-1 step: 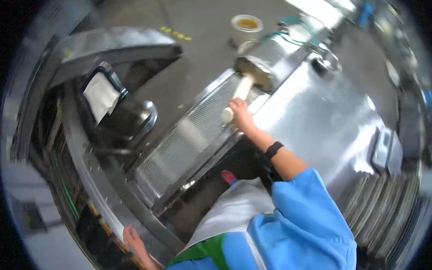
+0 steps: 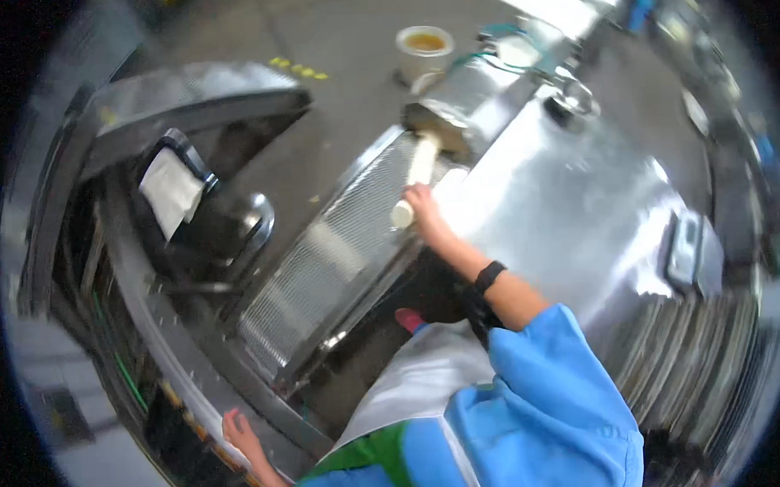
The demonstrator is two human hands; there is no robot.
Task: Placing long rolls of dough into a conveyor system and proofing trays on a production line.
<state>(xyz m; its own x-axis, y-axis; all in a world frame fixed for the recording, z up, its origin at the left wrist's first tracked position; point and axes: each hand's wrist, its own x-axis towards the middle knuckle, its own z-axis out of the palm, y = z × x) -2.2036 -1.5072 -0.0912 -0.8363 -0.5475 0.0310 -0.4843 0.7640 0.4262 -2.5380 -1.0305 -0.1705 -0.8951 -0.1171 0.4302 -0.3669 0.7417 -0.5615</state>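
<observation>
Dough log [image 2: 421,163] sits at 1 o'clock from the view's centre, between metal machine [image 2: 479,90] and ribbed belt [image 2: 363,197]. The right hand [image 2: 421,210] grips it near its free end; the left hand [image 2: 237,429], towards 7 o'clock, is spread, apparently empty. Light, level support should best prevent dents or sagging.

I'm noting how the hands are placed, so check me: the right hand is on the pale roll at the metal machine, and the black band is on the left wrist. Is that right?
Not quite: the head view shows the black band on the right wrist, not the left. The right hand is on the pale roll at the metal machine.
</observation>
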